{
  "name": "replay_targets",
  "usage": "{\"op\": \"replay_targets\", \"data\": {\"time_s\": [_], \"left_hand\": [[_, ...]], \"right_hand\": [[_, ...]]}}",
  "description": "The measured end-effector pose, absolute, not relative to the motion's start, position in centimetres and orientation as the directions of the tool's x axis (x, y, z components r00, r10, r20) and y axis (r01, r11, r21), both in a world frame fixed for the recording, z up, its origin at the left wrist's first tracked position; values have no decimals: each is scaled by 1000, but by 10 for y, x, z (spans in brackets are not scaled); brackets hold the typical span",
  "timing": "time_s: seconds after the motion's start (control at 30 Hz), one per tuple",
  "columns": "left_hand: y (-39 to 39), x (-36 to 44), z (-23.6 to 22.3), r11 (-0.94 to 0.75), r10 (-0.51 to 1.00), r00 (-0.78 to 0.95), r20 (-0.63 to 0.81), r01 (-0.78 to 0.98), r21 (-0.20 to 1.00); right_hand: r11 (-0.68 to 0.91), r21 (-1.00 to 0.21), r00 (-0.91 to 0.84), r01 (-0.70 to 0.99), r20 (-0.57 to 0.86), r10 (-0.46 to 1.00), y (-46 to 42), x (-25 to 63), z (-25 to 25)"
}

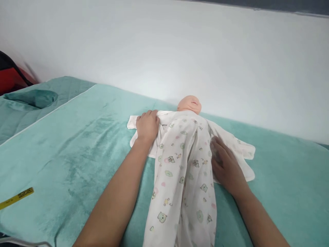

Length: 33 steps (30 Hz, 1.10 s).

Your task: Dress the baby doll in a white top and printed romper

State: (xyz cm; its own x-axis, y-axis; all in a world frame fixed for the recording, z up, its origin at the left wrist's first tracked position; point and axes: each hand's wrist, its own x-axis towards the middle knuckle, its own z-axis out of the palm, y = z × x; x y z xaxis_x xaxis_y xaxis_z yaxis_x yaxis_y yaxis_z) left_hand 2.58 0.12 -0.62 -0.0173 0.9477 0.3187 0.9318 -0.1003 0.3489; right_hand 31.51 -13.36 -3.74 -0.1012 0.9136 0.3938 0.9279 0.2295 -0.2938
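Observation:
A baby doll [191, 104] lies on its back with its head near the wall. White printed baby pants [183, 164] with small animal figures cover its front and run toward me. Spread out under it is a white baby top [231, 140], its sleeves stretched to both sides. My left hand [148, 126] rests on the left sleeve, fingers laid over the cloth. Beside the right edge of the pants, over the top's right side, is my right hand [227, 166]. Its fingers are apart and slightly smeared by motion. The doll's arms and legs are hidden.
A teal plush cover [84, 147] lies under everything, with a white wall [154, 51] behind. A yellow strip [16, 198] lies at the left. Farther left are a quilted teal pad [69, 87] with a hollow and a red and black item [11, 79].

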Motion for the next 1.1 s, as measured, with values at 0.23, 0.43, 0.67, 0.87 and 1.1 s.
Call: {"op": "replay_targets", "data": {"time_s": [0.23,0.43,0.67,0.87,1.1], "left_hand": [[4,24,-8,-116,957,1,290,917,380],[7,22,-10,-135,951,17,308,921,366],[12,18,-10,-130,962,27,272,921,368],[13,20,-11,-90,964,-6,266,933,348],[6,21,-3,-105,951,-33,306,899,424]], "right_hand": [[195,-507,86,840,479,874,-133,287,-1],[387,-408,-310,827,242,919,-51,207,60],[571,-2,-562,821,-175,808,37,140,57],[552,36,-521,833,-280,806,51,138,53],[555,135,-498,821,-308,811,42,149,80]]}}
